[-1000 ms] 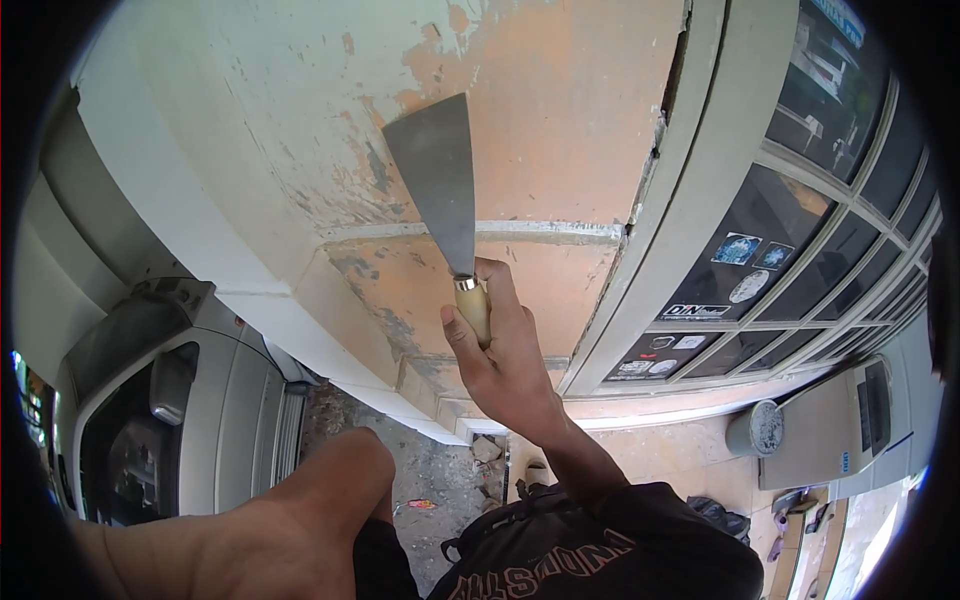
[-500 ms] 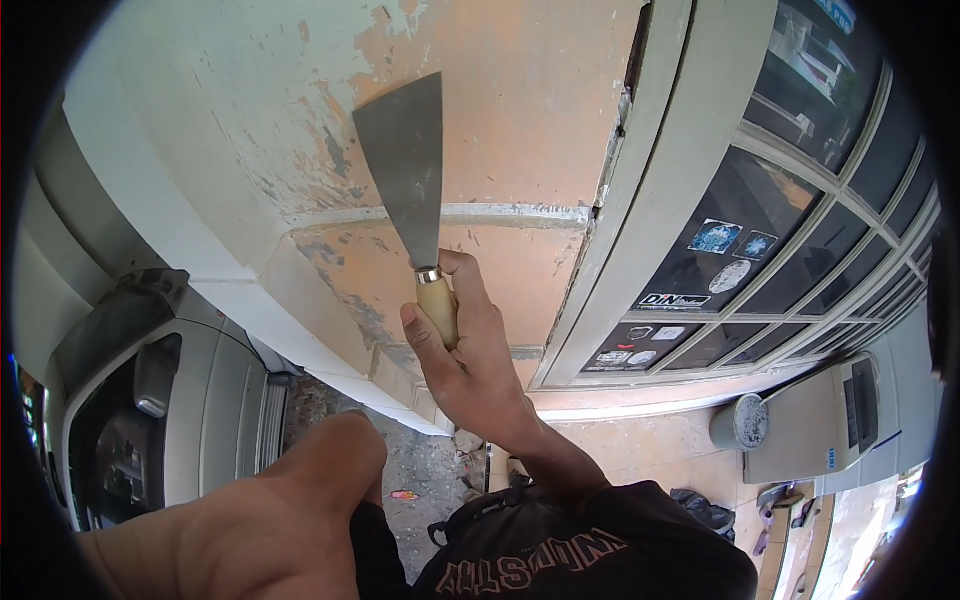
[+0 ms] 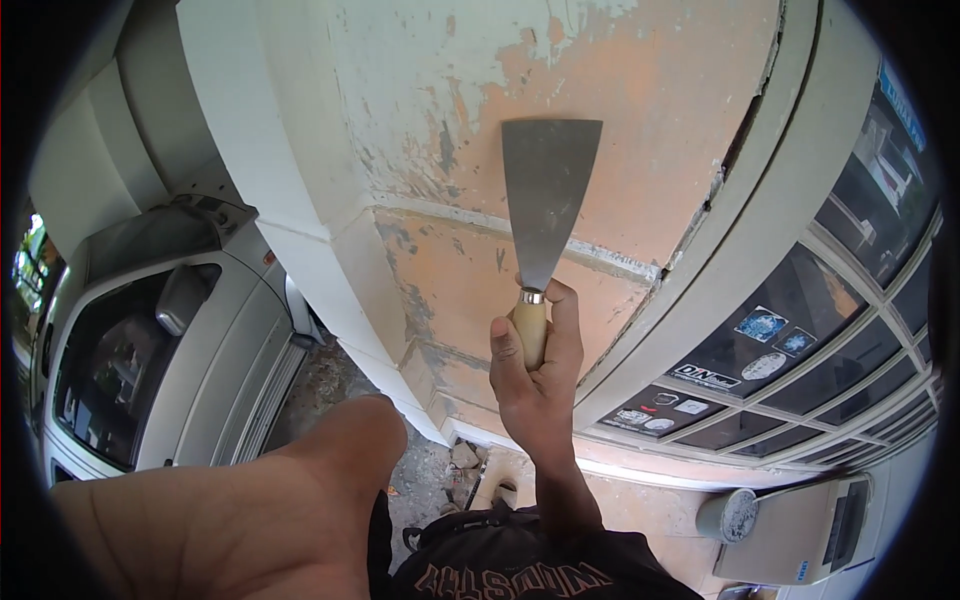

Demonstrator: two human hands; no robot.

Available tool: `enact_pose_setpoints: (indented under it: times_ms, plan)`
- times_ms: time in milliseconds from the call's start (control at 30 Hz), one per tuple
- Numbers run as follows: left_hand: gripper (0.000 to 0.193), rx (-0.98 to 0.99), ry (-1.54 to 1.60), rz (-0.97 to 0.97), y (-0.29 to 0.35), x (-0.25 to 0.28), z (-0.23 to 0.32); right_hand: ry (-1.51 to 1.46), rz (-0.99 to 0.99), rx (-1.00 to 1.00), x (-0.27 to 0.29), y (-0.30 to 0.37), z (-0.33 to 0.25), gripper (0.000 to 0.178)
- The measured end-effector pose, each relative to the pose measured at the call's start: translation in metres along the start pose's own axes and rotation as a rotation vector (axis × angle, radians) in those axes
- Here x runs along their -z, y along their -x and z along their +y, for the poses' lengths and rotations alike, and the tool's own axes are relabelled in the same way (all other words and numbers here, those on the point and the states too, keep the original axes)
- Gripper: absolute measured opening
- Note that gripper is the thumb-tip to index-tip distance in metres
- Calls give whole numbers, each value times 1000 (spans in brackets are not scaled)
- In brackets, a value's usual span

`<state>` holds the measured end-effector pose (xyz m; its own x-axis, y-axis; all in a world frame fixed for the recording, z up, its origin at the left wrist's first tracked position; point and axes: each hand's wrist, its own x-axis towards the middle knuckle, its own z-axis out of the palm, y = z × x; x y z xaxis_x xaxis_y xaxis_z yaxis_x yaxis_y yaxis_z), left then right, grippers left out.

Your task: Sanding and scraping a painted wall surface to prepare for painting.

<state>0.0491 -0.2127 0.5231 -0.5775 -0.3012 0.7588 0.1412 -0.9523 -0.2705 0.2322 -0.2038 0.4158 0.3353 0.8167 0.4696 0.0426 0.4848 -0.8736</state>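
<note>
My right hand point(image 3: 540, 380) is closed around the pale wooden handle of a putty knife point(image 3: 549, 195), thumb on one side and fingers wrapped on the other. Its wide grey metal blade points up, with the straight edge at the top. Behind the blade stands a wall point(image 3: 660, 130) with pale paint partly worn off, showing orange and grey patches. Whether the blade touches it I cannot tell. At the lower left my bent left arm point(image 3: 230, 510) fills the corner; its hand is out of the picture.
A silver vehicle point(image 3: 205, 370) stands at the left beyond the white wall corner point(image 3: 300, 215). A framed window point(image 3: 770, 350) with stickers runs along the right. Below it are a grey bucket point(image 3: 727, 515) and a pale boxy appliance point(image 3: 790, 530). Rubble point(image 3: 464, 456) lies at the wall's foot.
The putty knife has swung clockwise, from leaning left to nearly upright, and sits further right in the picture. My view has turned, shifting the wall and window right. The grip stays closed.
</note>
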Motion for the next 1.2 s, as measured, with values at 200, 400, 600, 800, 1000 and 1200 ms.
enact_pose_setpoints:
  times_ms: [200,400,600,800,1000,1200]
  plan:
    - [60,-8,-67,28,-6,-5,-3,-28,-6,28,-1,-2,11,34]
    - [59,47,-91,54,-11,-3,-2,-114,-9,-2,-8,-10,9,34]
    - [42,203,-274,-436,35,-3,-18,-118,-24,-26,-1,-6,3,41]
    - [38,519,-208,-848,121,-30,-55,-13,-24,13,-8,-2,12,50]
    - [39,567,-228,-1014,138,-42,-58,211,4,44,-9,0,3,58]
    - [40,478,-404,-1006,145,-43,-72,364,42,91,-15,-7,-2,56]
